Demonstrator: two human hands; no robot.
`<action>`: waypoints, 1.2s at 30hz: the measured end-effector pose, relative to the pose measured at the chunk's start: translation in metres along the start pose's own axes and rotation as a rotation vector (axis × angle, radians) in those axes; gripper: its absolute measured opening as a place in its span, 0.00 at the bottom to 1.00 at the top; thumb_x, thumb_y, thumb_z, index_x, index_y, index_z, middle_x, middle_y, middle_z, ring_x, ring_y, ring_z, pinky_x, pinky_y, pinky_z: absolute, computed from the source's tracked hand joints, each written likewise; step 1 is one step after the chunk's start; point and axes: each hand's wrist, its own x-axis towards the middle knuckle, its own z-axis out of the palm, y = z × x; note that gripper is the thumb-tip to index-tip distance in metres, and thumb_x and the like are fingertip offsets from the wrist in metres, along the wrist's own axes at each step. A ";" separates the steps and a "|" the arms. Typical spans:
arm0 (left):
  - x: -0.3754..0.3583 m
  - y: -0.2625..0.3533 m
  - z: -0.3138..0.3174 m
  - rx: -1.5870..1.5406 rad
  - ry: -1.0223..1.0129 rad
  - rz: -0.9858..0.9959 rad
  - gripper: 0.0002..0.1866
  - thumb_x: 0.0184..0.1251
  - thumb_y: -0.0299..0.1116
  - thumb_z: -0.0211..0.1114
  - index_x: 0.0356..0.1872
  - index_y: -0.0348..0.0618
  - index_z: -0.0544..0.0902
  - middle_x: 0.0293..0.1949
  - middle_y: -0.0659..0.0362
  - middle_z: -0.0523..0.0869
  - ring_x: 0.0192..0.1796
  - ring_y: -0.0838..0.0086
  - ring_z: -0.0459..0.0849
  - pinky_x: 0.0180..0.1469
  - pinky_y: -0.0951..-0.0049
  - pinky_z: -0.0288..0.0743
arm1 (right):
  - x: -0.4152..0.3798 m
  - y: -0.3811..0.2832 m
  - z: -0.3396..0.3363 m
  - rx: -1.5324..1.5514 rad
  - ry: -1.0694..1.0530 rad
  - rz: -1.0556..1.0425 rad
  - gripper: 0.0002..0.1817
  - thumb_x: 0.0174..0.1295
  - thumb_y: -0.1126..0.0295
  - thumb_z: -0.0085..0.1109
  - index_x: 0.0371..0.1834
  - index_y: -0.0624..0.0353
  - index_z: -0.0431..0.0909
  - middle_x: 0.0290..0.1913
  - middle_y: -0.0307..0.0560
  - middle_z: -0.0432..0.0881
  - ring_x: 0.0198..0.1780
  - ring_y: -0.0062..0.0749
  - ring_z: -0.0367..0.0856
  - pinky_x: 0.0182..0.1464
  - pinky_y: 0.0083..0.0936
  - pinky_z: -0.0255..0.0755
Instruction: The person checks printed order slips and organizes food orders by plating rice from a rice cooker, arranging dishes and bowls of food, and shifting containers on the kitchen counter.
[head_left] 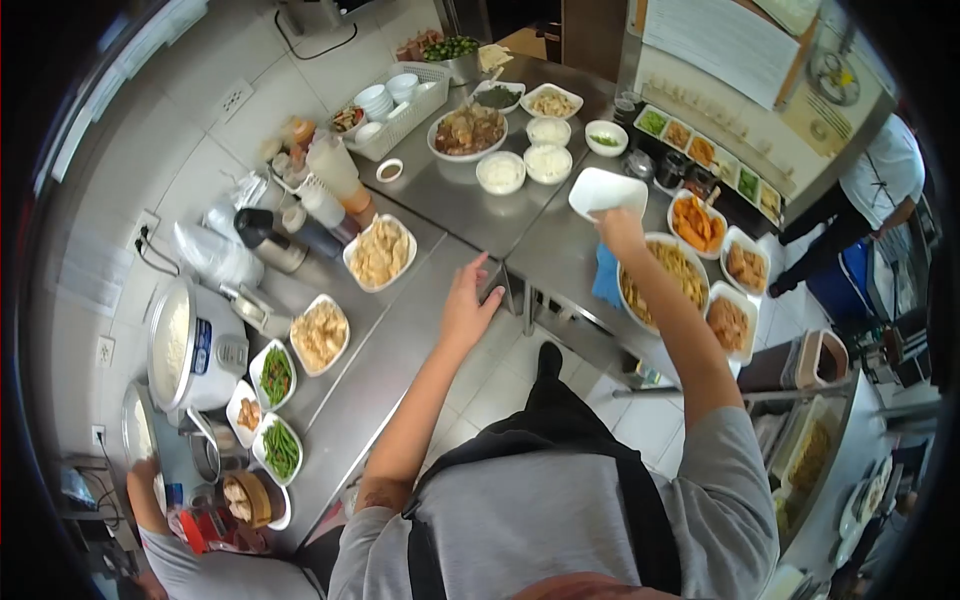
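At the near rim of a white square bowl (607,190), the fingers of my right hand (622,232) are closed; no food shows inside that bowl. My left hand (470,308) hangs over the counter's front edge, fingers apart and holding nothing. Under my right forearm sits a large bowl of yellowish strips (672,272), partly hidden by the arm. A blue cloth (606,276) lies beside it. To its right are a dish of orange pieces (697,224) and dishes of pale brown food (731,322). Left of my left hand stands a dish of pale pieces (381,254).
Bowls of white rice (500,173) and a bowl of brown stew (467,132) stand farther back. Sauce bottles (335,170) and a rice cooker (195,345) line the left wall. One co-worker's arm (150,495) reaches in lower left; another person (885,170) stands right.
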 end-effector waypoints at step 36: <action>0.307 -0.032 0.106 0.405 -1.021 -0.108 0.22 0.72 0.45 0.49 0.33 0.37 0.82 0.26 0.52 0.84 0.29 0.66 0.84 0.37 0.63 0.76 | 0.258 0.113 0.049 0.829 0.108 0.479 0.15 0.67 0.62 0.50 0.45 0.60 0.81 0.31 0.52 0.81 0.33 0.40 0.80 0.39 0.29 0.73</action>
